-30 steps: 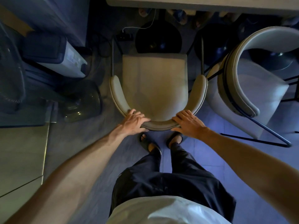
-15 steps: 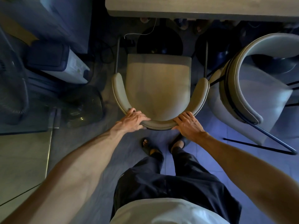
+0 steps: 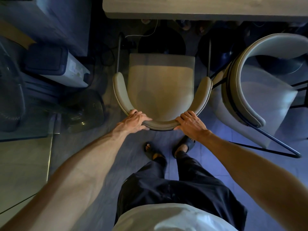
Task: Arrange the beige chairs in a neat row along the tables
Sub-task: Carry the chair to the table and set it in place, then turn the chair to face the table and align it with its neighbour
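Note:
A beige chair (image 3: 160, 87) with a curved backrest stands straight in front of me, its seat facing the table (image 3: 200, 9) at the top of the view. My left hand (image 3: 135, 120) grips the left part of the backrest's rear curve. My right hand (image 3: 191, 121) grips the right part of the same curve. A second beige chair (image 3: 246, 90) stands just to the right, turned at an angle, its backrest end close to the first chair's right arm.
Dark round table bases (image 3: 161, 42) sit under the table ahead of the chair. A white bin with a dark lid (image 3: 58, 67), a glass jug (image 3: 85, 112) and a fan (image 3: 10, 97) crowd the left side. A white cable (image 3: 146, 35) trails on the floor.
The chair has slid forward toward the table, away from my feet. Both hands have stayed on the backrest and my arms have stretched out further.

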